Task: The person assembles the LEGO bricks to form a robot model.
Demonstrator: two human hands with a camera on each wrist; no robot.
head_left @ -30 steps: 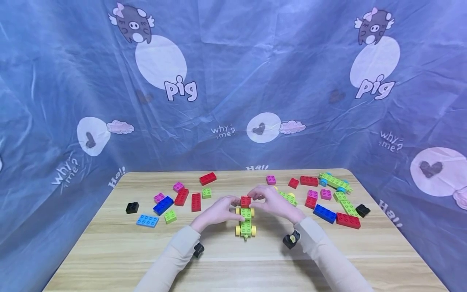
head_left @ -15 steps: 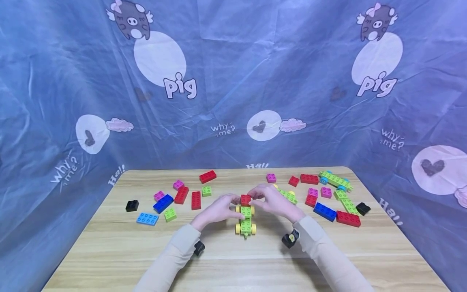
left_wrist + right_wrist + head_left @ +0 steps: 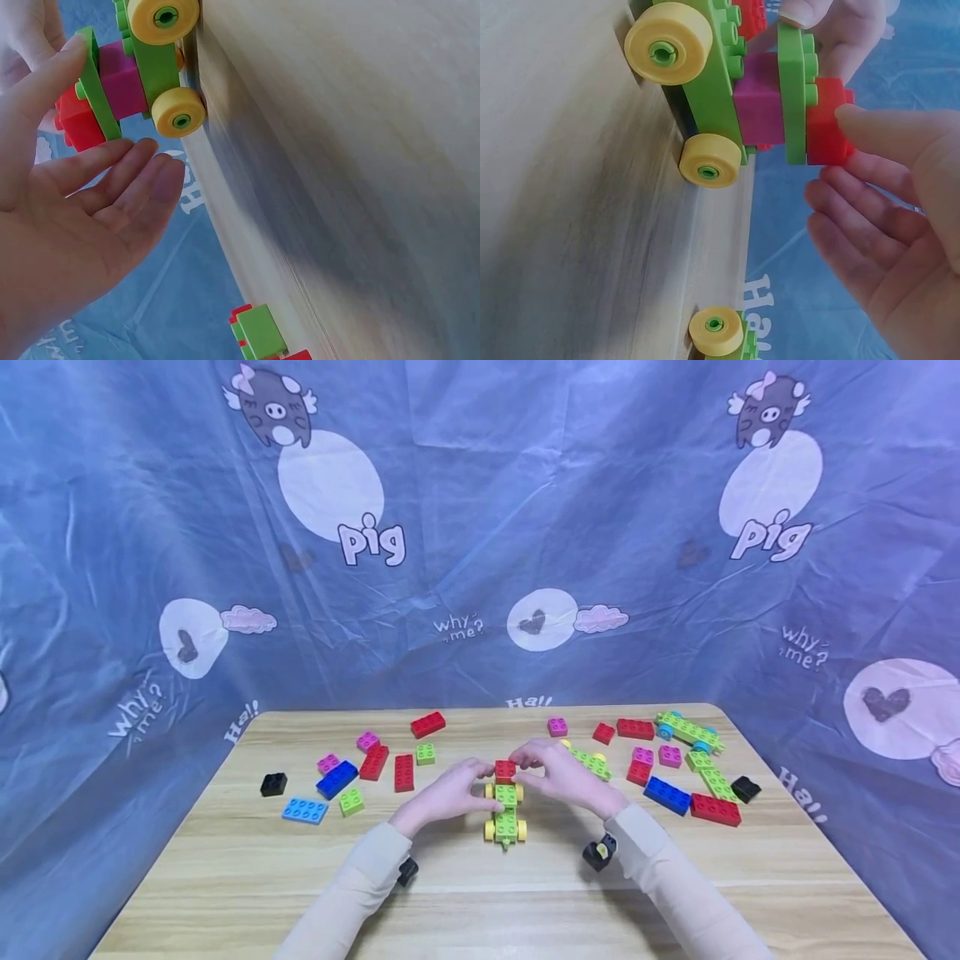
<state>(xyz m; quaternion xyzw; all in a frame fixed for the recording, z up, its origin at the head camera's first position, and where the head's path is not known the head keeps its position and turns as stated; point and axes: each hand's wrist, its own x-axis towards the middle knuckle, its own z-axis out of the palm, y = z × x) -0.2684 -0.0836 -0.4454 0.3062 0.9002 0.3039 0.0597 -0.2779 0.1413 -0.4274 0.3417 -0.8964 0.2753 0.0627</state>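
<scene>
A toy car stands at the table's middle, its green wheeled base (image 3: pixel 712 97) on yellow wheels (image 3: pixel 709 160). Above that base sits a magenta brick (image 3: pixel 122 79), with a green plate (image 3: pixel 791 97) on top of it. A red brick (image 3: pixel 506 772) rests on the plate's far end. My left hand (image 3: pixel 450 792) grips the green plate, thumb on one edge and fingertips at the opposite one. From the right, my right hand (image 3: pixel 562 774) pinches the red brick between thumb and fingers. In the head view the magenta brick is hidden beneath the plate.
Left of the car lie loose bricks, among them a light blue one (image 3: pixel 304 811), a dark blue one (image 3: pixel 337 780) and a black one (image 3: pixel 273 784). Rightward are a second yellow-wheeled base (image 3: pixel 588 763), a blue-wheeled base (image 3: pixel 686 732) and several bricks. A printed curtain (image 3: pixel 480 527) hangs behind.
</scene>
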